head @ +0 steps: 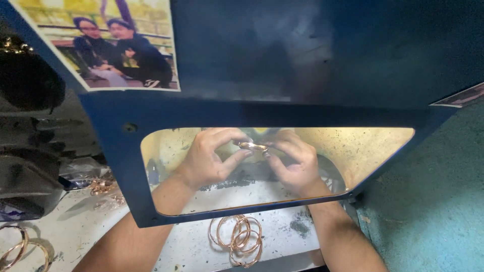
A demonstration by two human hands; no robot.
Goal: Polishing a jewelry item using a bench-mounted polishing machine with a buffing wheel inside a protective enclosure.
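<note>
Both my hands reach under a dark blue hood (252,108) and show through its clear window (363,151). My left hand (204,158) and my right hand (295,161) pinch one thin gold-coloured bangle (253,146) between their fingertips, held flat at the middle of the window. Behind the bangle something yellowish sits blurred; I cannot make out what it is. My forearms enter from below the hood's lower edge.
A loose pile of rose-gold bangles (238,238) lies on the white dusty bench between my forearms. More bangles lie at the left (103,187) and bottom left (22,249). A photo of two people (108,43) is stuck on the hood. Teal wall at right (433,211).
</note>
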